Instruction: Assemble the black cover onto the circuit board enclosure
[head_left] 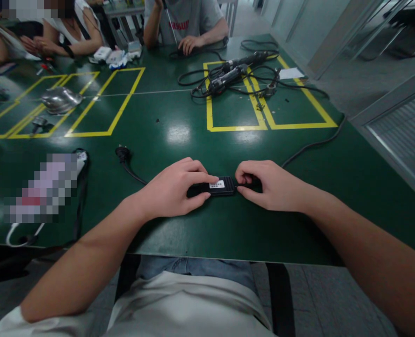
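Note:
A black power adapter [223, 186] with a small white label lies on the green table in front of me. My left hand [184, 187] is closed around its left end, thumb at the near side and fingers on top. At its right end, my right hand [268, 185] pinches the black cable close to where it meets the adapter. A cord runs left from under my left hand to a black plug [123, 153] on the table. To the right, another black cable [310, 149] leads from behind my right hand toward the table's right edge.
Black handheld tools [228, 78] with tangled cables lie across yellow tape outlines at the back right. A shiny metal piece [61, 99] rests at the left, above a blurred-out object [46, 187] with a strap. Across the table sits a person [189, 23] holding a thin rod; others sit back left.

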`<state>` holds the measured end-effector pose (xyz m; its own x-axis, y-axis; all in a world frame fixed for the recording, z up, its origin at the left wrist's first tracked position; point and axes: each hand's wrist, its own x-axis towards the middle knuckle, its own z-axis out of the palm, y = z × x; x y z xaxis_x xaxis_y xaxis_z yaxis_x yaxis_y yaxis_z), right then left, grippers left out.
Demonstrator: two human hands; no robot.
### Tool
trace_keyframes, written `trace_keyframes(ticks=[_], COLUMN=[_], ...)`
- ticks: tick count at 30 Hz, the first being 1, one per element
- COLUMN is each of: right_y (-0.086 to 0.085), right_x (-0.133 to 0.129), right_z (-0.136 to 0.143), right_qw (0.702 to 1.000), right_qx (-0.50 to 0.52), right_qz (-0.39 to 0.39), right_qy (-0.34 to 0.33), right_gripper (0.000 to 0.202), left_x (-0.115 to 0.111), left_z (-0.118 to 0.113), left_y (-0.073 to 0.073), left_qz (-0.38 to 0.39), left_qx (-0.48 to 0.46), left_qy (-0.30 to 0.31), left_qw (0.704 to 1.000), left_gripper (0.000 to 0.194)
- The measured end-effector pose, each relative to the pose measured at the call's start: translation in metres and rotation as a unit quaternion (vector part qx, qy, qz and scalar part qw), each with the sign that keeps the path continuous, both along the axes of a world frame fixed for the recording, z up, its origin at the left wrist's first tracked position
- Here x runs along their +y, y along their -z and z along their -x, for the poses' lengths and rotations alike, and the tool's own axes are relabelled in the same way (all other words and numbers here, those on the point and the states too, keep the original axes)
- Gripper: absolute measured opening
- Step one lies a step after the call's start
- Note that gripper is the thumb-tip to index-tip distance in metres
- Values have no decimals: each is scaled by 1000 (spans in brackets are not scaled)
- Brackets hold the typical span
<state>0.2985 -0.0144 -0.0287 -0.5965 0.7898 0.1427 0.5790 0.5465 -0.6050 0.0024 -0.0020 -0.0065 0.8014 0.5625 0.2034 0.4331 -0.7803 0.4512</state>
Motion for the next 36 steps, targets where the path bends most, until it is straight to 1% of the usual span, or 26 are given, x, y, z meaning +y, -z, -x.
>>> trace_keyframes(ticks=[7, 12, 14, 16, 18, 20, 22, 25, 28, 30, 32, 36], right_y=[-1, 2, 4, 6, 8, 8, 8, 8, 7, 7, 6, 6], right_x=[0, 0, 0, -1, -1, -2, -3, -2, -1, -1, -1, -1], right_z=[0, -3, -4, -4, -3, -3, -2, -1, -1, -1, -1, 0], right_qw=[1000, 1000, 1000, 999, 999, 999, 999, 999, 999, 999, 999, 999], right_qx=[-5, -5, 0, 7, 13, 19, 23, 22, 18, 15, 12, 12], right_qz=[3, -15, -29, -40, -44, -45, -48, -46, -36, -32, -30, -34], right_qy=[-1, 1, -1, 1, 5, 8, 6, 3, 10, 16, 19, 25], right_gripper=[11, 10, 9, 9, 6, 3, 4, 6, 6, 6, 6, 6], left_x=[1, 4, 6, 8, 10, 12, 13, 11, 8, 7, 7, 7], left_z=[0, -2, -5, -7, -9, -10, -9, -5, -3, -4, -5, -6], left_y=[4, 4, 6, 10, 16, 21, 23, 16, 6, 3, 2, 5], left_qz=[15, 71, 81, 69, 41, 20, 4, 0, 49, 69, 71, 63], left_qx=[9, -13, -34, -49, -38, -3, 5, -25, -3, 21, 29, 15], left_qy=[-3, -12, -43, -96, -146, -164, -161, -132, -66, -39, -37, -46], left_qw=[1000, 997, 995, 992, 988, 986, 987, 991, 997, 997, 996, 997], left_gripper=[34, 33, 31, 29, 27, 24, 21, 17, 8, 7, 11, 13])
